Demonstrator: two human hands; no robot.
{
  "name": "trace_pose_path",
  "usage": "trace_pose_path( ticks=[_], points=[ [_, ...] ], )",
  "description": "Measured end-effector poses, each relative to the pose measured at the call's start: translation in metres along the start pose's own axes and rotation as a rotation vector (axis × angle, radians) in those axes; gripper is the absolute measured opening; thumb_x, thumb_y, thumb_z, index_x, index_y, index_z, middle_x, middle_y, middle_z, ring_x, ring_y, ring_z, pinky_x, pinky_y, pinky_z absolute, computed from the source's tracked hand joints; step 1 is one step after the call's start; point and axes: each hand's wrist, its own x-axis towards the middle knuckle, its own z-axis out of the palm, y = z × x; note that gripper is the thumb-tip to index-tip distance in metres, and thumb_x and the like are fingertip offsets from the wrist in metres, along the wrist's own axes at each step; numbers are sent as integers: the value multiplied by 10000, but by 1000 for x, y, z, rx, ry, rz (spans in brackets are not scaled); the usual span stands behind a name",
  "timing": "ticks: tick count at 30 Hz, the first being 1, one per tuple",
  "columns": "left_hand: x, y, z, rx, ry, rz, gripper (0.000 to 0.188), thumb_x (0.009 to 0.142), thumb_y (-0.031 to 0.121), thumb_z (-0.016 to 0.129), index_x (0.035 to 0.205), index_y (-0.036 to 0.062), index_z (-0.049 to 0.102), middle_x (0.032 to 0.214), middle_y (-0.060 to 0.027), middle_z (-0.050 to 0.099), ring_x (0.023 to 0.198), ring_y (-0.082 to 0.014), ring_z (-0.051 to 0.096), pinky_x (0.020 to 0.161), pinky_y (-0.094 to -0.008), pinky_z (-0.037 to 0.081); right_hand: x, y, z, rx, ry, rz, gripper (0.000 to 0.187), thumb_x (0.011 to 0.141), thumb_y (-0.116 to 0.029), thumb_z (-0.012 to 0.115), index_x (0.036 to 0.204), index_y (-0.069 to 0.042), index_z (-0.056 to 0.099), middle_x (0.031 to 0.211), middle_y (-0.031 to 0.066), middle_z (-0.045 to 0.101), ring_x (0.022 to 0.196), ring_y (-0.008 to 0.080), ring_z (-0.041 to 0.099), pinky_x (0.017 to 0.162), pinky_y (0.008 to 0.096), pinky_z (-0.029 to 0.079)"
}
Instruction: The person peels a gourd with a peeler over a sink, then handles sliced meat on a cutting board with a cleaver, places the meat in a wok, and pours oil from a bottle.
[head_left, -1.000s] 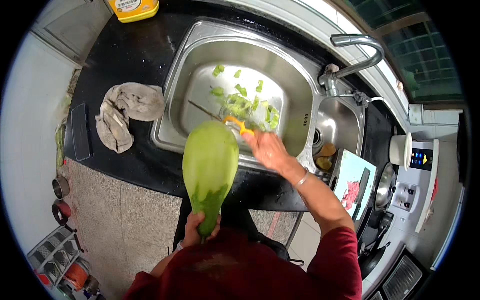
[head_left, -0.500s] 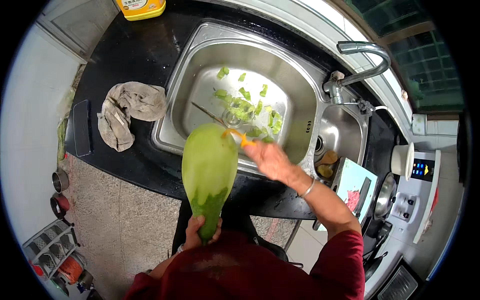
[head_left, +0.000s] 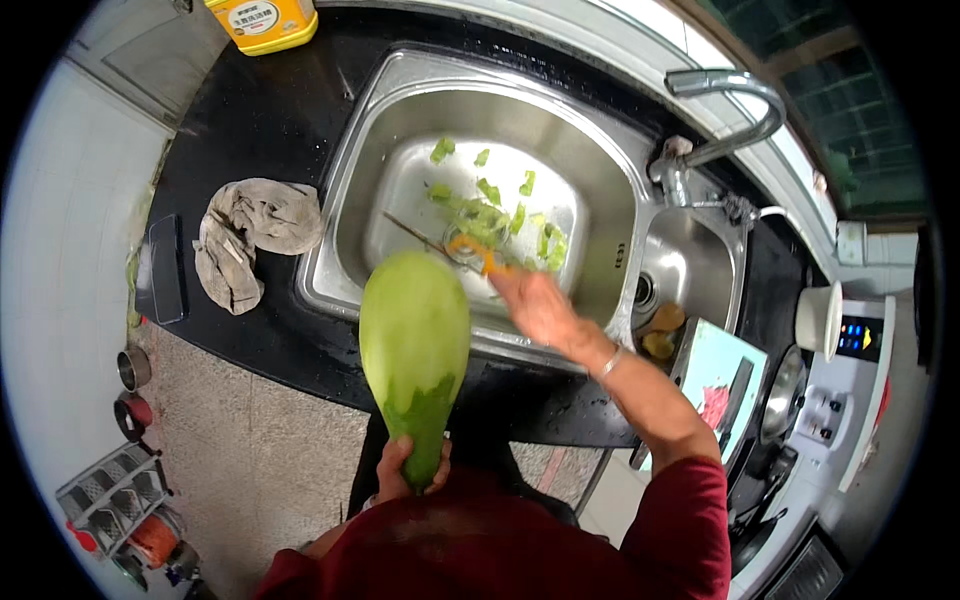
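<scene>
Sink (head_left: 596,200) with green peelings (head_left: 480,220), left hand (head_left: 394,468) closed round a gourd (head_left: 415,325), right hand (head_left: 543,308) round a blurred, probable peeler (head_left: 489,262).

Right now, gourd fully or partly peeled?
Partly: the gourd is pale at its wide end, but dark green skin covers the narrow end in the left hand. Underside hidden.

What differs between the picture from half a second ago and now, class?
The right hand has moved the slim orange peeler forward, from the upper right edge of the large, pale-green, club-shaped gourd to over the shiny steel sink. Nothing was taken up or let go. The left hand still grips the gourd's darker narrow end; thin green peelings remain in the sink.
</scene>
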Motion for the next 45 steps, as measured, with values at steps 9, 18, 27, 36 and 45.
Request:
trace_pose_path(
  ticks=[9,18,27,36,45],
  points=[
    [11,4,-4,55,-177,-47,706,869,630,524,1145,-19,549,808,-136,617,401,-150,458,335,-257,337,34,13,27,-245,-102,62,423,1022,-360,493,968,16,678,776,278,649,730,451,653,721,525,506],
    [-5,17,-21,162,-87,-141,697,877,560,572,1256,-18,487,869,-154,602,493,-180,533,391,-270,402,25,-23,-1,572,-187,201,391,990,-382,611,899,-1,613,639,44,578,411,79,384,398,272,311],
    [-14,61,-17,1599,302,657,849,818,320,782,1444,31,286,1329,-220,447,1199,-294,528,958,-478,474,-17,-29,-2,728,-55,166,291,946,-319,678,897,-33,659,623,-32,518,439,56,370,393,251,279],
    [41,68,49,2122,20,908,1164,579,300,899,1536,134,257,1530,-281,260,1361,-519,321,1074,-562,342,-34,-32,13,657,121,217,380,970,-352,634,1110,-2,680,943,94,716,864,200,642,833,343,497],
    [46,108,46,2288,17,839,1149,553,285,913,1532,228,316,1526,-258,270,1398,-486,287,1040,-589,359,-21,-47,10,535,98,182,409,971,-399,614,1058,-2,666,724,44,577,600,138,495,552,319,384]
  ],
)
